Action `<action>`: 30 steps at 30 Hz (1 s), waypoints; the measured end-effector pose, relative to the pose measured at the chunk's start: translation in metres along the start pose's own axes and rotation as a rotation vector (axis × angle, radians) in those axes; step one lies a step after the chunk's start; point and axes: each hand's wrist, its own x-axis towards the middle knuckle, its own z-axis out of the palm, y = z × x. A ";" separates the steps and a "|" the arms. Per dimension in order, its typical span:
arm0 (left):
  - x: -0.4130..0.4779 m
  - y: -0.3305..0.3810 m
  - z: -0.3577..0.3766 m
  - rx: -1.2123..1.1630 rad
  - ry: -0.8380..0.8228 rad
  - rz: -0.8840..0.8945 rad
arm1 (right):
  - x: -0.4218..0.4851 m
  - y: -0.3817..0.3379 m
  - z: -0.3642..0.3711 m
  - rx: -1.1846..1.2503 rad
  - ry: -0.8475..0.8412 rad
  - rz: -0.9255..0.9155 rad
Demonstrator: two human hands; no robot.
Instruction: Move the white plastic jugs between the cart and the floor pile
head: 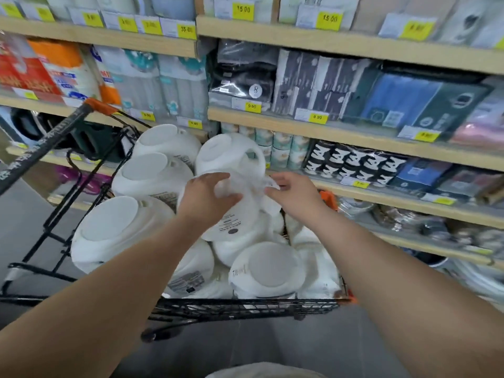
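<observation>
A white plastic jug with a moulded handle [231, 203] sits on top of the pile in a black wire shopping cart [245, 306], the left hand [207, 195] gripping its side with curled fingers while the right hand [291, 192] touches its handle side, fingers blurred, so whether they clasp it I cannot tell. More white round-bottomed jugs [114, 233] fill the cart to its rim, packed against one another. Just beyond stand wooden shelves [354, 132] of packaged goods with yellow price tags [317, 117], and grey floor lies open nearer the person.

both arms outstretched, left hand [207, 196] curled, right hand [293, 192] curled
</observation>
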 end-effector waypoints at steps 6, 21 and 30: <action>0.006 0.116 0.057 -0.148 -0.148 0.238 | -0.048 0.048 -0.123 -0.007 0.225 -0.019; -0.089 0.505 0.307 -0.457 -0.618 0.729 | -0.247 0.248 -0.466 -0.039 0.867 0.220; -0.116 0.670 0.479 -0.467 -0.934 0.888 | -0.303 0.382 -0.597 0.008 1.164 0.458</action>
